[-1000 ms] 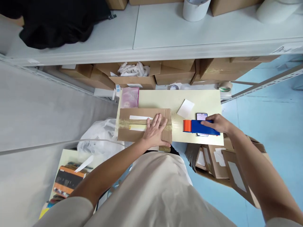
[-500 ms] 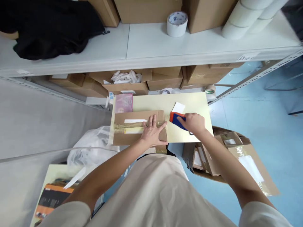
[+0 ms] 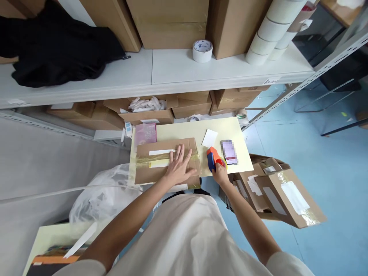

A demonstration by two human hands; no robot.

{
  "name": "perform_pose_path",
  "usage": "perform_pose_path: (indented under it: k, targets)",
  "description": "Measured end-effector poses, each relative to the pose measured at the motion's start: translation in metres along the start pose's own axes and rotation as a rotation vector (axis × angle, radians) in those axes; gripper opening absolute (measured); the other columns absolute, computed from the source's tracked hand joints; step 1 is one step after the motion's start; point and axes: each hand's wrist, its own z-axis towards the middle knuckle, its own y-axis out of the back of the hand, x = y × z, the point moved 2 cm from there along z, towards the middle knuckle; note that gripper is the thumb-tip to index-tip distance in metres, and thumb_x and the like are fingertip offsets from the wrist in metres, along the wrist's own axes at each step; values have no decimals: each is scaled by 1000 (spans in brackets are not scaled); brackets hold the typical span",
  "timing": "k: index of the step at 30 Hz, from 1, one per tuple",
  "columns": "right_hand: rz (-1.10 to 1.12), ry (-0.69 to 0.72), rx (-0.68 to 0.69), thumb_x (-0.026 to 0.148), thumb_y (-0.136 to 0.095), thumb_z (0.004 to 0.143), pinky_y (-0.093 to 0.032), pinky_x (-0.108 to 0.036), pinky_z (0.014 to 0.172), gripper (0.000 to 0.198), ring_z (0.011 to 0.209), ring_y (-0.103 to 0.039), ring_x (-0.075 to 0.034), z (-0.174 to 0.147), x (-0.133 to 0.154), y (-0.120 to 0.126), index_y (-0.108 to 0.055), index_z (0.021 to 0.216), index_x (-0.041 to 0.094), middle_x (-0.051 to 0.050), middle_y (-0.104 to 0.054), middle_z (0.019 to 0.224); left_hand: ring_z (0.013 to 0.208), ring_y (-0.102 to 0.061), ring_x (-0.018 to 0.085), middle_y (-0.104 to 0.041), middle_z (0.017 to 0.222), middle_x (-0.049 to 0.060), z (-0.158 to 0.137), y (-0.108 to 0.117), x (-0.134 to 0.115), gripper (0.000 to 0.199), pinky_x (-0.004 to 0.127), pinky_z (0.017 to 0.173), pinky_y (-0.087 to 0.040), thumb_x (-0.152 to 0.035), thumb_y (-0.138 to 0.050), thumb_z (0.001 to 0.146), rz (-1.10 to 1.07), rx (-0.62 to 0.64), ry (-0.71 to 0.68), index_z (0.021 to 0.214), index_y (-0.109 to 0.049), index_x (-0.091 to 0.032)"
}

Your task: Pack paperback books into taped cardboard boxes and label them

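My left hand (image 3: 178, 167) lies flat with fingers spread on a cardboard box (image 3: 149, 176), which has clear tape along its middle and white and yellow label strips. In my right hand (image 3: 220, 174) is a red and blue tape dispenser (image 3: 213, 158), gripped by its handle just right of the box. Beyond the dispenser lies a white card (image 3: 209, 138). A phone (image 3: 229, 151), its screen blurred, rests to the right of it. At the box's far left corner is a pink package (image 3: 145, 133).
The pale table (image 3: 178, 129) stands against a grey shelf (image 3: 172, 81) bearing a white tape roll (image 3: 202, 51), stacked rolls (image 3: 266, 36), boxes and black cloth (image 3: 66, 50). At right, a large carton holds flattened boxes (image 3: 287, 193). A plastic bag (image 3: 100, 197) hangs at left.
My right hand has brought the tape dispenser nearer to me and turned it upright, uncovering the phone. My left hand stays on the box. The camera view has shifted.
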Motion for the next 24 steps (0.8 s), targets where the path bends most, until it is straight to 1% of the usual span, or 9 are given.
perform_pose_path:
  k: [4, 7, 9, 12, 13, 15, 18, 21, 24]
  targets:
    - [15, -2, 18, 11, -46, 82, -44, -39, 86, 37, 98, -61, -29, -1, 0, -7, -55, 118, 8, -19, -65, 101, 146, -7, 37, -11, 158, 22, -16, 10, 36, 68, 61, 112, -15, -46, -39, 93, -1, -22, 80, 151, -21, -15]
    - [33, 19, 14, 12, -50, 81, -42, -42, 94, 47, 112, -56, -31, -5, -2, 3, -50, 128, 8, -22, -62, 115, 145, -7, 40, -13, 157, 25, -39, 16, 73, 69, 64, 111, -14, -45, -41, 92, 0, -57, 244, 149, -26, -11]
    - [110, 109, -17, 16, -56, 79, -36, -45, 104, 61, 128, -46, -32, -10, 3, 14, -41, 138, 9, -23, -54, 132, 145, -6, 42, -12, 157, 25, -58, 17, 97, 72, 67, 109, -14, -47, -43, 90, -62, -94, 394, 149, -26, -10]
    - [338, 361, 45, 27, -70, 70, -25, -45, 113, 98, 143, -26, -29, -19, 23, 27, -17, 151, 15, -19, -31, 153, 145, -15, 39, -17, 157, 21, -87, 11, 124, 79, 62, 110, -23, -51, -46, 88, -335, -193, 627, 151, -20, -12]
    - [412, 424, 106, 31, -75, 66, -24, -45, 114, 108, 144, -24, -29, -22, 32, 29, -11, 152, 17, -18, -26, 155, 143, -23, 36, -24, 156, 19, -95, 8, 129, 81, 57, 111, -27, -53, -47, 87, -468, -231, 669, 151, -20, -13]
    - [541, 477, 208, 38, -80, 60, -24, -45, 114, 118, 143, -26, -29, -26, 52, 33, -9, 153, 20, -16, -28, 155, 137, -38, 31, -41, 148, 15, -107, 1, 134, 81, 47, 111, -34, -60, -45, 85, -744, -299, 680, 150, -25, -16]
    - [716, 465, 223, 42, -79, 62, -32, -44, 110, 109, 135, -39, -29, -27, 76, 42, -20, 151, 20, -15, -40, 147, 129, -48, 28, -57, 135, 12, -115, -1, 138, 82, 41, 106, -41, -72, -40, 81, -1040, -381, 630, 143, -40, -17]
    - [877, 451, 161, 46, -77, 65, -42, -43, 103, 92, 125, -50, -29, -19, 93, 65, -36, 143, 20, -14, -52, 137, 127, -51, 29, -57, 135, 13, -115, 11, 149, 88, 40, 100, -45, -79, -34, 78, -1213, -522, 599, 139, -44, -17]
    - [998, 339, -2, 55, -69, 72, -48, -40, 95, 72, 114, -58, -26, 2, 107, 97, -46, 131, 21, -11, -61, 124, 123, -54, 28, -56, 136, 13, -103, 30, 168, 85, 40, 94, -49, -80, -31, 80, -1345, -604, 516, 135, -47, -18]
